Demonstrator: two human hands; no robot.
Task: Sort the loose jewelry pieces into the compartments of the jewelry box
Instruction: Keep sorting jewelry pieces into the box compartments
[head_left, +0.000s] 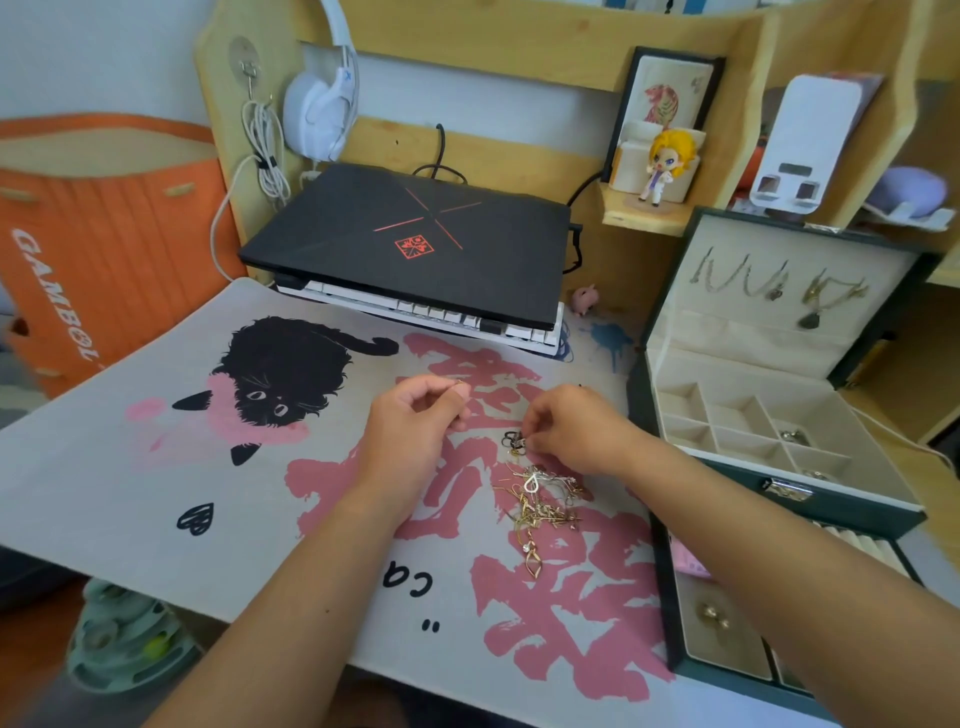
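Mid-sort: my left hand (415, 415) pinches a small gold piece (460, 383), right hand (566, 426) pinches dark rings (514, 440) near the desk mat's (156, 493) right edge; next, carry to jewelry box (769, 499) compartments.

A pale grey desk mat (156, 467) is printed with a black cat (280, 369), pink brush-stroke characters and a small black heart (196, 518). The jewelry box (779, 499) is dark green, lined in cream. The jewelry pieces (540, 501) are coloured gold, silver and black. The black laptop (410, 239) is marked with red lines.
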